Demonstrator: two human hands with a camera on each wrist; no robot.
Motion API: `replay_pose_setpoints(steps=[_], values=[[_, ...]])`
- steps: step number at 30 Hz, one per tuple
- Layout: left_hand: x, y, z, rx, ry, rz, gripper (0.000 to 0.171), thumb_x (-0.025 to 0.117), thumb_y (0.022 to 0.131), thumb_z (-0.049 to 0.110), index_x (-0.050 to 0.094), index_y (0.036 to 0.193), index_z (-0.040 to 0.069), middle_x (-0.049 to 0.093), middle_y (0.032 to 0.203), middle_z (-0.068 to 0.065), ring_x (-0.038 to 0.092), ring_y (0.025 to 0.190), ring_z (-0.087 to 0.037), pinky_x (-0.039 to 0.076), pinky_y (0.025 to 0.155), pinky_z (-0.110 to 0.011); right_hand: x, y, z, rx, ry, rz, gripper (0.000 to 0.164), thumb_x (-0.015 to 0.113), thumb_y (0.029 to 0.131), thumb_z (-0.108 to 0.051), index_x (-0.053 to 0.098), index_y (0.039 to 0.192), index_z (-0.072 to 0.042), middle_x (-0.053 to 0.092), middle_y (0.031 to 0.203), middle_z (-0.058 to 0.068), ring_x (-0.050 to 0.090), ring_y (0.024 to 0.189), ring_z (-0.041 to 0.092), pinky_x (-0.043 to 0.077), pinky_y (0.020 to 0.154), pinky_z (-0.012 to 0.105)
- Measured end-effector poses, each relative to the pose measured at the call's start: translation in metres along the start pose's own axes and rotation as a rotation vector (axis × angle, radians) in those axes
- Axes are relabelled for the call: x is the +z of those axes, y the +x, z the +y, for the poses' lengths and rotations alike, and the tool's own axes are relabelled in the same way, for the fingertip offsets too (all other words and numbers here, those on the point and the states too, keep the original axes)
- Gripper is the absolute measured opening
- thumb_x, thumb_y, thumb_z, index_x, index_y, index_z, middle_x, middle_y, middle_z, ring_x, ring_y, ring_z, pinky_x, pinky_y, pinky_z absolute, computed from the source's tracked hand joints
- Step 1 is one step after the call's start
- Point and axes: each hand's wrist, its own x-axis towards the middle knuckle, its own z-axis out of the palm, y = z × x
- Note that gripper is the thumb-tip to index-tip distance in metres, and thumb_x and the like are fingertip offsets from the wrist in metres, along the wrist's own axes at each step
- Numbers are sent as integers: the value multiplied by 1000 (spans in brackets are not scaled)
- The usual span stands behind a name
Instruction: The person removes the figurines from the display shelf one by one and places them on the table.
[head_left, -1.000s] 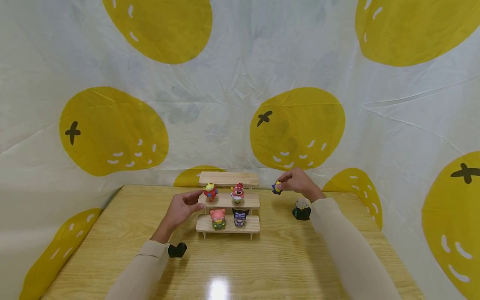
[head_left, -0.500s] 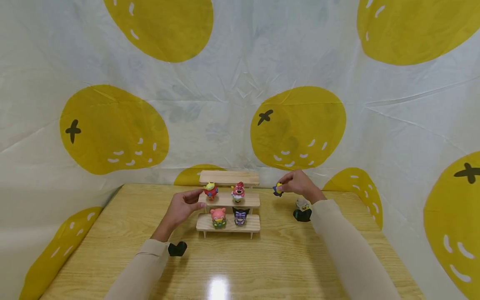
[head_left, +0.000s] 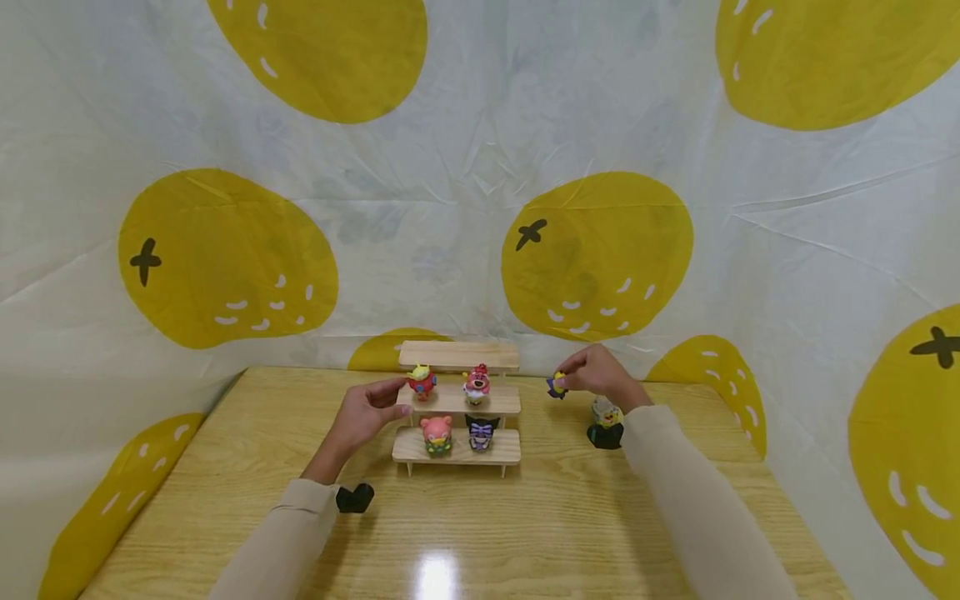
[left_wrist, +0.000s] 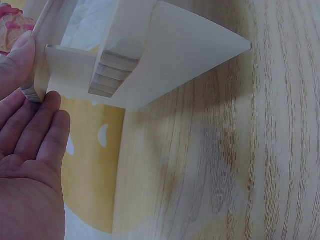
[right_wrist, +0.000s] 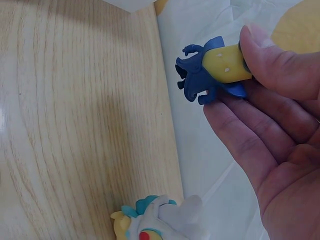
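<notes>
My left hand [head_left: 363,421] grips the left end of the middle step of a three-step wooden display stand [head_left: 456,450]. In the left wrist view, its thumb lies on the board and its fingers are below. Right of the stand, my right hand [head_left: 600,372] pinches a small blue-and-yellow figurine [right_wrist: 220,67] between thumb and fingers, above the table. On the middle step stand a red figurine with a green head [head_left: 422,383] and a red bear figurine [head_left: 476,386]. The lowest step bears a pink figurine [head_left: 437,436] and a black-and-purple figurine [head_left: 481,433].
A white, yellow and teal figurine [right_wrist: 160,220] is on the table [head_left: 450,533] near my right wrist, partly hidden in the head view by a black wrist piece [head_left: 606,436]. Behind the stand hangs a white cloth [head_left: 420,275] with large yellow fruit prints.
My right hand has sunk slightly with the blue-and-yellow figurine and shifted a little to the right. My left hand keeps its grip on the stand.
</notes>
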Motion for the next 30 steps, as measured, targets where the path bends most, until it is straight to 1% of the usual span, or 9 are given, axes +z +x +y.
replay_pose_setpoints(steps=[2, 5, 10, 12, 18, 25, 30], values=[[0, 0, 0, 1, 1, 1, 53, 78, 95, 17, 63, 145, 9, 56, 154, -16, 58, 140, -35, 53, 111, -46, 1, 0, 1, -1, 0, -1, 29, 80, 92, -18, 80, 114, 1, 80, 111, 16, 72, 105, 29, 60, 95, 51], [0, 0, 0, 1, 4, 5, 53, 79, 95, 17, 63, 145, 9, 56, 154, -16, 58, 140, -36, 53, 111, -48, 2, 0, 3, -1, 2, -1, 28, 80, 93, -18, 80, 115, 0, 80, 112, 16, 72, 104, 28, 61, 94, 49], [0, 1, 0, 4, 11, 5, 53, 79, 95, 17, 63, 145, 9, 56, 154, -16, 58, 140, -36, 52, 112, -49, 5, 1, 7, -1, 8, 0, 31, 79, 93, -19, 79, 118, 0, 77, 121, 18, 72, 107, 29, 61, 96, 50], [0, 1, -1, 8, 13, 5, 53, 78, 95, 17, 63, 145, 9, 56, 154, -16, 58, 140, -36, 53, 112, -48, 5, 0, 8, -1, 5, 2, 32, 79, 93, -18, 78, 119, 0, 76, 122, 19, 72, 108, 30, 60, 97, 51], [1, 2, -2, 16, 13, 4, 53, 78, 95, 16, 62, 145, 7, 57, 153, -18, 58, 139, -37, 53, 111, -48, 7, 1, 11, -1, -14, 7, 32, 79, 92, -17, 78, 117, 2, 79, 114, 19, 73, 106, 32, 60, 96, 52], [1, 2, -1, 13, 19, 7, 53, 78, 95, 15, 62, 145, 7, 56, 153, -18, 58, 140, -38, 54, 110, -47, 10, 4, 14, 5, -15, 8, 34, 80, 92, -17, 77, 119, 3, 76, 122, 21, 70, 112, 35, 60, 98, 52], [0, 2, -1, 19, 21, 9, 53, 78, 95, 15, 62, 145, 6, 56, 153, -18, 58, 139, -38, 54, 110, -46, 12, 4, 15, 9, -24, 7, 33, 81, 91, -17, 78, 117, 3, 77, 119, 21, 71, 111, 35, 60, 97, 52]])
